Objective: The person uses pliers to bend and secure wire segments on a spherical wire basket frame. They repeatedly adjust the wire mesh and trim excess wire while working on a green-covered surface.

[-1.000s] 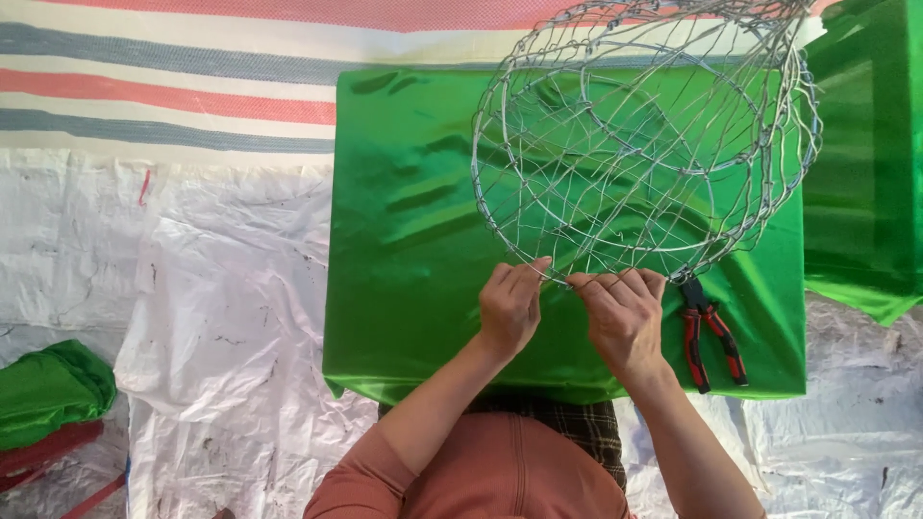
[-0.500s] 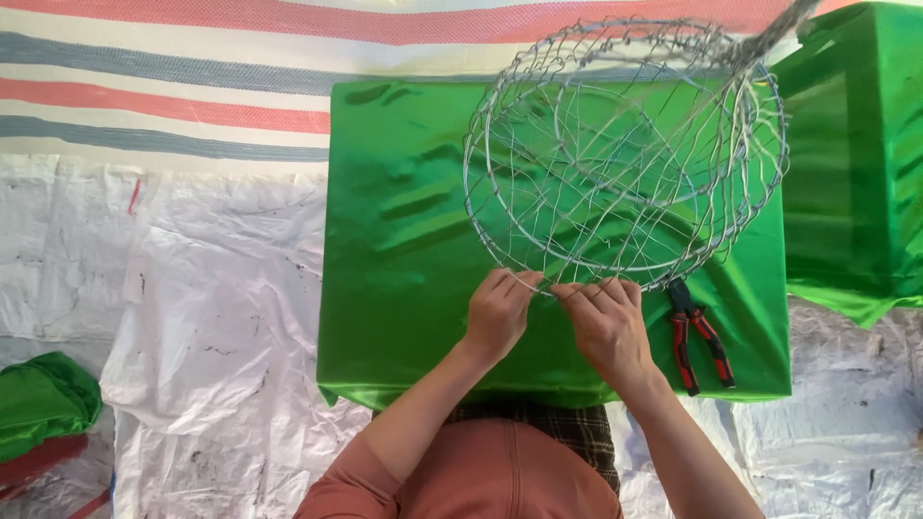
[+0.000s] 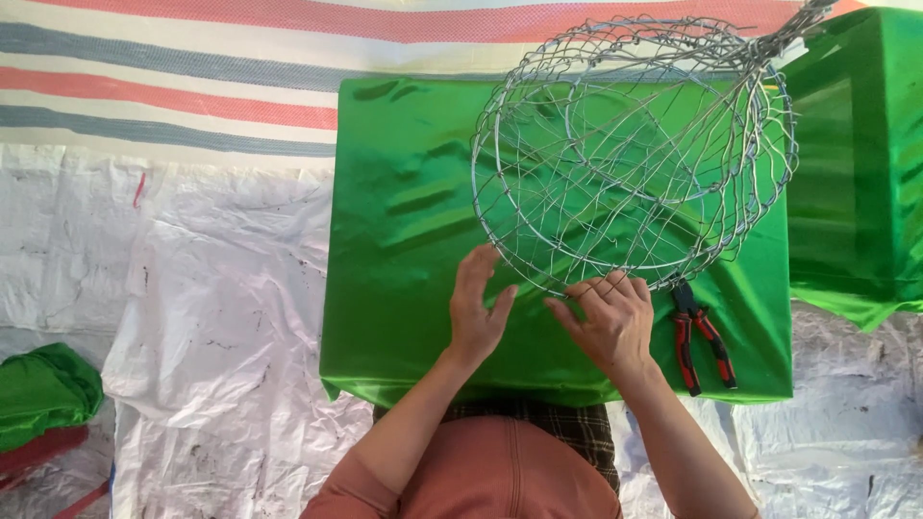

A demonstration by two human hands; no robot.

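Two bare hands are working the near rim of a round wire-mesh basket frame (image 3: 630, 154), which sits tipped up on a low block wrapped in shiny green cloth (image 3: 404, 250). It's all hoops and twisted netting, and the far end narrows toward the top right corner of the view. The right hand (image 3: 608, 322) has its fingers curled and pinching the wire at the bottom edge of the rim. The left hand (image 3: 478, 309) is looser — fingers spread and open, fingertips just touching the rim a little to the left, not really gripping anything.

Just right of the right hand, a pair of red-and-black handled pliers (image 3: 700, 336) lies on the green cloth, jaws pointing up toward the mesh. A second green-wrapped block (image 3: 856, 163) stands off to the right, close beside the first. Underneath it all there's crinkled white plastic sheeting (image 3: 202, 317) and a striped tarp (image 3: 163, 86) further back — red, grey and white bands. A bundle of green fabric (image 3: 43, 389) sits at the left edge.
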